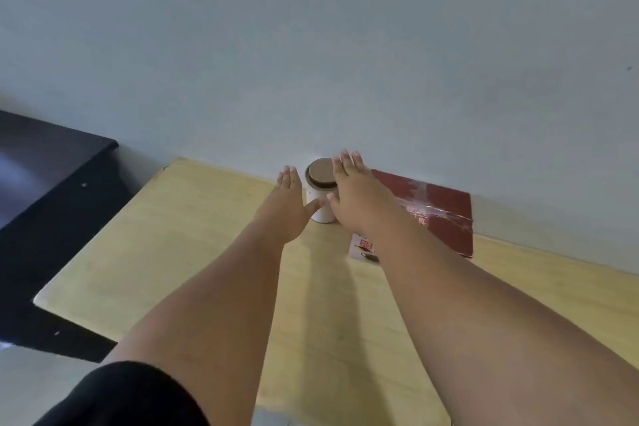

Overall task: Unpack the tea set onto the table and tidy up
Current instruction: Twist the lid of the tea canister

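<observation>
A white cylindrical canister [321, 209] with a brown round lid [321, 174] stands upright at the far edge of the wooden table [173, 235], close to the wall. My left hand [288, 202] is flat and open just left of it, thumb touching its side. My right hand [351, 192] is open just right of it, fingers spread, thumb at the canister's front. Behind my right hand lies a dark red cardboard box [439, 214] sealed with clear tape; my right forearm hides part of it.
A pale grey wall [345, 45] rises directly behind the table. A black piece of furniture [45, 183] stands to the left, beyond the table's left edge. A black sleeve [131, 398] covers my left upper arm.
</observation>
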